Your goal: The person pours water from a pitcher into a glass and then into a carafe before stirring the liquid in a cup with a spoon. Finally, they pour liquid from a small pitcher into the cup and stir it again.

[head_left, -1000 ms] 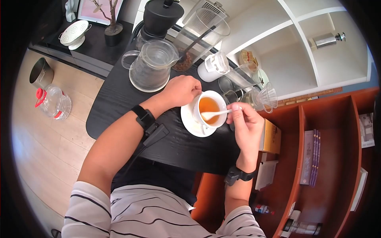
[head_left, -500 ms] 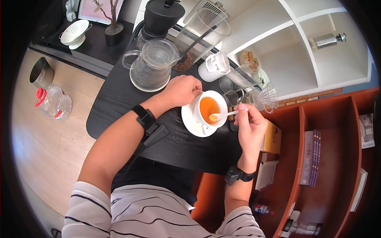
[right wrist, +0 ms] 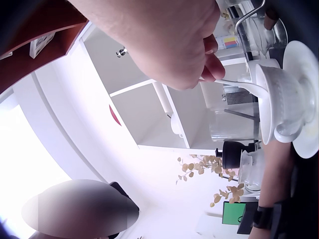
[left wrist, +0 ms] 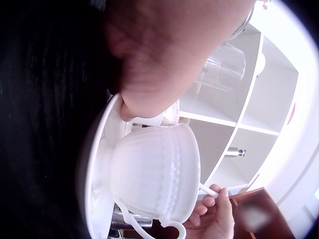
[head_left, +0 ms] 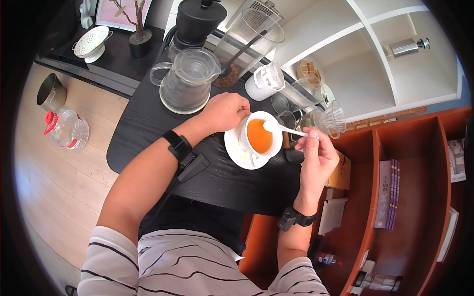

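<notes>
The table (head_left: 207, 182) is seen by 1 camera from the head, steeply downward, with both forearms and the shelves beyond taken in. By 2 wrist cameras the cup (head_left: 258, 135) is viewed sideways and much closer — from the left wrist nearest of all, low beside the saucer (head_left: 237, 157). Cup, saucer and white shelves (head_left: 345, 64) are shared by all 3 views — tilted in both wrist views.

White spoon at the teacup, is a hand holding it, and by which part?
Yes, the right hand pinches the white spoon with its fingers near the end of the handle; the spoon's bowl is at the teacup's mouth.
</notes>
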{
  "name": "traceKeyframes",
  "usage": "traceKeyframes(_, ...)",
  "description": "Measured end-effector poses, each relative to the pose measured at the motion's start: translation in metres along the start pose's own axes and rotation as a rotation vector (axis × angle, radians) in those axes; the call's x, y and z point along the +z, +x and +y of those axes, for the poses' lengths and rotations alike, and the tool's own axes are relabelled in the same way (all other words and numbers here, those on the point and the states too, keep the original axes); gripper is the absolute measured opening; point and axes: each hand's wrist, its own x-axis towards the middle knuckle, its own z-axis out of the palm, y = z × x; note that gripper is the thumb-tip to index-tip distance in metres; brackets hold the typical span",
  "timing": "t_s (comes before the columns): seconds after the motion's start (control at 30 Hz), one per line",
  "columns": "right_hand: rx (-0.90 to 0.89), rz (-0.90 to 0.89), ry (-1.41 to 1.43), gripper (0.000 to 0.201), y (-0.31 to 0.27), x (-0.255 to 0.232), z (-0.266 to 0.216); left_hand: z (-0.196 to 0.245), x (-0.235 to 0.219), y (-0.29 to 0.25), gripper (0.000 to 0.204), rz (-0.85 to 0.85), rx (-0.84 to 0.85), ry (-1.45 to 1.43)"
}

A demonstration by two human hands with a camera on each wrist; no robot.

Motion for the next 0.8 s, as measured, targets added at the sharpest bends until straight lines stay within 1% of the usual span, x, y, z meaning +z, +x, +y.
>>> traceKeyframes(0.07, 0.033, 0.022, 0.004, 0.021, -0.002, -0.001, 0.007, 0.0, -0.001, 0.0, 0.017, -0.002, -0.001, -0.008)
traceKeyframes(0.17, 0.091, 0.058, 0.086, 0.02, -0.006, -0.001, 0.015, 0.001, -0.001, -0.001, 0.018, -0.02, 0.011, 0.009)
traceKeyframes(0.23, 0.162, 0.079, 0.144, 0.019, -0.008, 0.002, 0.016, 0.001, -0.001, 0.0, 0.018, -0.014, 0.019, 0.027)
traceKeyframes(0.27, 0.162, 0.081, 0.145, 0.019, -0.009, 0.004, 0.018, 0.001, -0.001, 0.0, 0.018, -0.015, 0.021, 0.028)
traceKeyframes(0.37, 0.199, 0.056, 0.156, 0.018, -0.012, 0.008, 0.023, 0.001, 0.0, 0.001, 0.018, -0.013, 0.016, 0.031)
traceKeyframes(0.47, 0.233, 0.021, 0.194, 0.018, -0.016, 0.014, 0.026, 0.001, 0.0, 0.001, 0.018, -0.019, -0.027, 0.008)
traceKeyframes(0.57, 0.278, 0.013, 0.245, 0.02, -0.017, 0.015, 0.035, 0.0, 0.0, 0.001, 0.018, -0.026, -0.023, 0.003)
traceKeyframes(0.63, 0.309, 0.022, 0.288, 0.021, -0.019, 0.016, 0.037, -0.002, 0.001, 0.001, 0.019, -0.002, 0.034, 0.01)
traceKeyframes(0.8, 0.373, 0.056, 0.388, 0.024, -0.019, 0.014, 0.038, -0.003, 0.001, 0.001, 0.019, 0.0, 0.036, 0.013)
